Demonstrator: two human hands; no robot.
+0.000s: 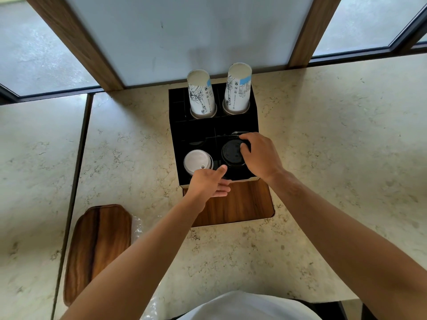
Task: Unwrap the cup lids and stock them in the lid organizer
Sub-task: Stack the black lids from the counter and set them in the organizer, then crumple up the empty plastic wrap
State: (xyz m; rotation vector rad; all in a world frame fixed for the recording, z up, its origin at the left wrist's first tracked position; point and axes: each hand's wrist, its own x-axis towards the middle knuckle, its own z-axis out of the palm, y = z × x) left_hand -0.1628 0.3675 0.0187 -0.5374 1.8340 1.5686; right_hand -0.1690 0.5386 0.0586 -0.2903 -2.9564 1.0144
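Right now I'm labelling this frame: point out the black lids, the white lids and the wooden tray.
black lids point(231, 152), head view, top face of the stack.
white lids point(196, 158), head view, top lid's flat face.
wooden tray point(99, 245), head view, its middle.

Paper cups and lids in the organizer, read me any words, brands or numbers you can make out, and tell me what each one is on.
No text here is readable.
Left paper cup stack: line drawing, small icons, print too small to read.
Right paper cup stack: the same, too small to read.
Black lid stack: embossed marks, illegible.
White lid stack: no text visible.
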